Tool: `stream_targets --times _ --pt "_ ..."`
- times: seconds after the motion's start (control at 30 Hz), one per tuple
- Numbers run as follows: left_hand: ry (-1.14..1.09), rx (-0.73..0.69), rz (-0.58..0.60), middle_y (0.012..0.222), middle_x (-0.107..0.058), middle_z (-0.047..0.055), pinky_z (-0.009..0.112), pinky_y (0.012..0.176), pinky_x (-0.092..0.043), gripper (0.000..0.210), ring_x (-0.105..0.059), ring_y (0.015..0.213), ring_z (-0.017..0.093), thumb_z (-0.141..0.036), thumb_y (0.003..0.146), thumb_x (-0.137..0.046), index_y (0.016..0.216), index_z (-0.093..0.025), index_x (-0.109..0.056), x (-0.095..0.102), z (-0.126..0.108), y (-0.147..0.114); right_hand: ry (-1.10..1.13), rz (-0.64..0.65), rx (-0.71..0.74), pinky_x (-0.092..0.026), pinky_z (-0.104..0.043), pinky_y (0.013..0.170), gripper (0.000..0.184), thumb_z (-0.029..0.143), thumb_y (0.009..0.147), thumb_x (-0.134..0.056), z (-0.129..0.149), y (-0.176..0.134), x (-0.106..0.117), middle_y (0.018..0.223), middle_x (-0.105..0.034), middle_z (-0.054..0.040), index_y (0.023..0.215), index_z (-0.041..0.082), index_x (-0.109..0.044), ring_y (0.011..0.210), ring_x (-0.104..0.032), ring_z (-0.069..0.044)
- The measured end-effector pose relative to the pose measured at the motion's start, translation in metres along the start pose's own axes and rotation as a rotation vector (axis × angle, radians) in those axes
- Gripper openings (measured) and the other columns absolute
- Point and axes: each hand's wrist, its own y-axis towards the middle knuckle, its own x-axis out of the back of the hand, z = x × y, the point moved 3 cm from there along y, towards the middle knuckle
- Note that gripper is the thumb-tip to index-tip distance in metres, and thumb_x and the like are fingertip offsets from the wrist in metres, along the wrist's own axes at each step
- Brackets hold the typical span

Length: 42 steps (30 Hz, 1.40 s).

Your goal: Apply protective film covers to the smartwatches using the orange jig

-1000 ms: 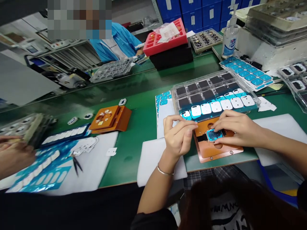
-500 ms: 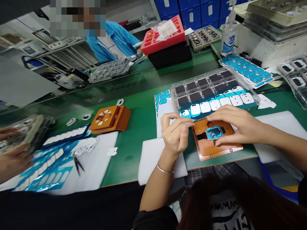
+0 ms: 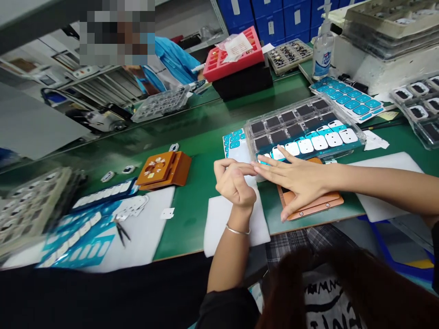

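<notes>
From where I stand, the right hand (image 3: 303,178) lies palm down over an orange fixture plate (image 3: 325,199), its fingers spread wide and the thumb reaching toward the plate's near edge. The plate sits at the near edge of the green workbench (image 3: 195,219), and the hand hides much of its middle, so I can't see what lies there. The left hand (image 3: 236,183) is raised just beside the plate, fingers curled in toward the thumb; I can't tell whether they pinch anything. Its foremost fingertip meets or nearly meets the right hand's fingertips. A silver bracelet (image 3: 238,231) circles the left wrist.

Just beyond both hands is a clear blister tray (image 3: 249,141) of dark squares, with white rounded-square stickers (image 3: 305,146) on teal film along its near side. A sheet of teal labels (image 3: 353,97) lies past the tray, near a pump bottle (image 3: 322,59). One white foam pad (image 3: 219,228) is under the left forearm, another (image 3: 384,196) under the right. Farther left stands an orange block fixture (image 3: 180,169), with black tweezers (image 3: 122,233) near it. Across the bench, a co-worker's blue sleeve (image 3: 174,52) shows beside a red tray (image 3: 236,68).
</notes>
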Motion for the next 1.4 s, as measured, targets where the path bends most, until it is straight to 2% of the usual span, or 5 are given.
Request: stream_targets --times 0.43,0.6,0.9,1.07,1.4 --pt "-0.013 0.003 -0.047 0.062 -0.069 0.000 0.037 0.074 -0.042 0.054 -0.057 0.059 0.014 -0.024 0.103 -0.029 0.062 -0.020 -0.063 0.000 0.000 -0.002 0.046 -0.167 -0.063 -0.010 -0.061 0.121 0.079 0.069 0.096 -0.042 0.000 -0.008 0.019 0.165 -0.022 -0.0150 0.153 0.015 -0.034 0.154 -0.009 -0.035" --pt "-0.017 -0.009 -0.088 0.069 -0.071 0.001 0.039 0.076 -0.041 0.049 -0.059 0.065 0.016 -0.029 0.102 -0.030 0.069 -0.021 -0.065 0.002 0.000 0.000 0.061 -0.227 -0.107 -0.045 -0.047 0.092 0.039 0.053 0.095 -0.055 0.002 -0.038 0.061 0.112 -0.068 -0.0128 0.106 0.017 -0.066 0.107 -0.057 -0.029" --pt "-0.226 -0.065 0.467 0.091 -0.076 0.007 0.037 0.078 -0.048 0.034 -0.062 0.086 0.020 -0.051 0.094 -0.054 0.095 -0.020 -0.070 -0.015 -0.012 -0.002 0.172 -0.174 -0.286 -0.043 -0.031 0.065 0.032 0.041 0.076 -0.079 -0.002 -0.057 0.048 0.079 -0.062 -0.0045 0.091 0.018 -0.064 0.079 -0.057 -0.022" --pt "-0.363 0.076 0.492 0.097 -0.074 0.008 0.036 0.079 -0.052 0.058 -0.064 0.086 0.019 -0.060 0.077 -0.074 0.120 -0.022 -0.067 -0.020 -0.019 -0.005 0.787 -0.521 -0.482 -0.050 -0.029 0.052 0.041 0.043 0.070 -0.085 0.008 -0.056 0.046 0.090 -0.068 -0.0033 0.096 0.019 -0.063 0.056 -0.060 -0.013" --pt "-0.568 0.410 0.473 0.101 -0.073 0.006 0.033 0.084 -0.054 0.041 -0.065 0.093 0.017 -0.054 0.083 -0.069 0.116 -0.031 -0.074 -0.008 -0.019 -0.004 1.581 -0.606 -0.639 -0.043 -0.019 0.040 0.035 0.039 0.067 -0.089 0.025 -0.041 0.020 0.079 -0.067 -0.0023 0.089 0.019 -0.070 0.058 -0.059 -0.011"
